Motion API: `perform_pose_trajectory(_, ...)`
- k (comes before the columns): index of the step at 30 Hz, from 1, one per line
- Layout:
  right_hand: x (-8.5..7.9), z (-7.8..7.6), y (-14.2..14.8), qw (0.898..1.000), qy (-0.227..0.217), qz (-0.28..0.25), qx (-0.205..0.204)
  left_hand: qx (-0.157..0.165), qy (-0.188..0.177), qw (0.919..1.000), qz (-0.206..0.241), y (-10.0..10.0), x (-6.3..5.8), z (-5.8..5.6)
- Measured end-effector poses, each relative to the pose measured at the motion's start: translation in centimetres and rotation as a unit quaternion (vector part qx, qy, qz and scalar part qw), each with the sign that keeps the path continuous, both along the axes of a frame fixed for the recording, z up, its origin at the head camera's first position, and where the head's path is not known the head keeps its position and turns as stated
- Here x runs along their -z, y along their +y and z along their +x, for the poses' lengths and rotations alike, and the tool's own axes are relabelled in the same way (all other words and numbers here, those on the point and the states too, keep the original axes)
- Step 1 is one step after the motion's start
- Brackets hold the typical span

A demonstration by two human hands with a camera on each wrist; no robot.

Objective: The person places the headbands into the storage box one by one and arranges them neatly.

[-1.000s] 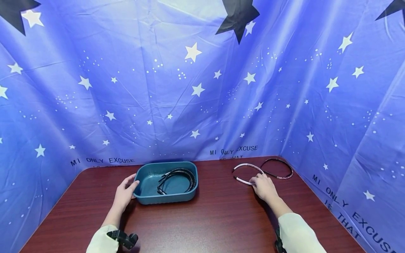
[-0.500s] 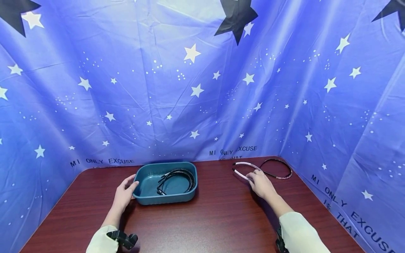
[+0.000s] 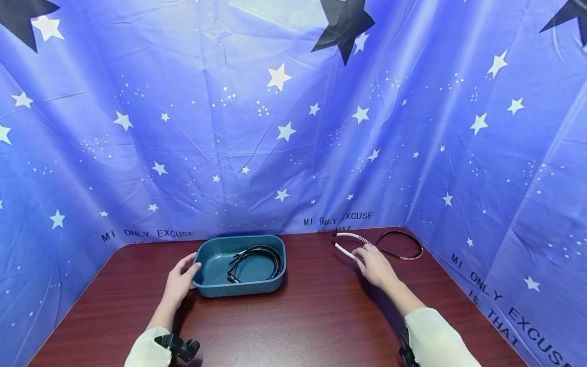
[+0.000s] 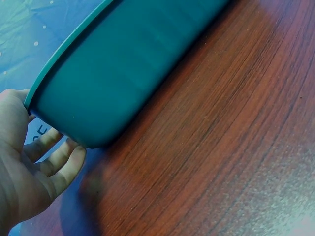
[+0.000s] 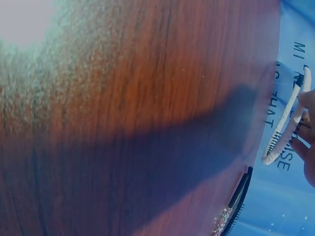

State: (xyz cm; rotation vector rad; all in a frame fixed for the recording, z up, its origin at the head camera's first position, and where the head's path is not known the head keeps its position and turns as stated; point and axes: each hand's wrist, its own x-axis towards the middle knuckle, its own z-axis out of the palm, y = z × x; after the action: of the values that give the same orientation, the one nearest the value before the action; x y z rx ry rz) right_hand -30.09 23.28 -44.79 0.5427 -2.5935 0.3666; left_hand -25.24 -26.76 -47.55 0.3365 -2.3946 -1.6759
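A teal plastic basin (image 3: 238, 290) stands on the table at left centre. My left hand (image 3: 178, 281) holds its left end, the thumb over the rim and the fingers against the outer wall, as the left wrist view shows. Inside the basin, to the right, lie black headbands (image 3: 265, 248), overlapping one another. My right hand (image 3: 377, 267) pinches a white headband (image 5: 284, 116) with dark stripes at its bend. It is raised off the table, its two black-tipped ends pointing left in the head view.
Behind the right hand, a dark headband (image 3: 415, 257) with a pinkish glittery section lies near the table's back right corner. A blue star-printed cloth (image 3: 257, 153) hangs close behind and beside the brown table (image 3: 312, 316).
My right hand has lifted the white headband and shifted it slightly left, its ends tilting closer together in view. The left hand and basin have stayed put.
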Motion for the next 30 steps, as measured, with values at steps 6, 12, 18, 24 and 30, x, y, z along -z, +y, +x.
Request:
perform_pose_trajectory(6,-0.2,0.1,-0.5,1.0,0.004,-0.002,-0.009,0.0,0.006,1.0,-0.006,0.0,0.1,-0.1)
perform_pose_trajectory(12,-0.4,0.2,-0.9,1.0,0.007,-0.006,-0.017,0.0,0.01,0.9999,-0.005,-0.1,0.1,-0.2)
perform_pose_trajectory(18,-0.5,0.2,-1.3,0.999,0.032,-0.003,-0.032,-0.002,0.004,1.0,-0.008,-0.1,0.1,-0.2)
perform_pose_trajectory(24,-0.9,0.4,-1.9,0.998,0.038,0.001,-0.04,0.001,0.004,1.0,0.003,-0.1,0.1,-0.2)
perform_pose_trajectory(30,-1.3,0.6,-2.6,0.998,0.035,0.009,-0.058,-0.002,0.003,1.0,0.0,-0.1,0.0,-0.2)
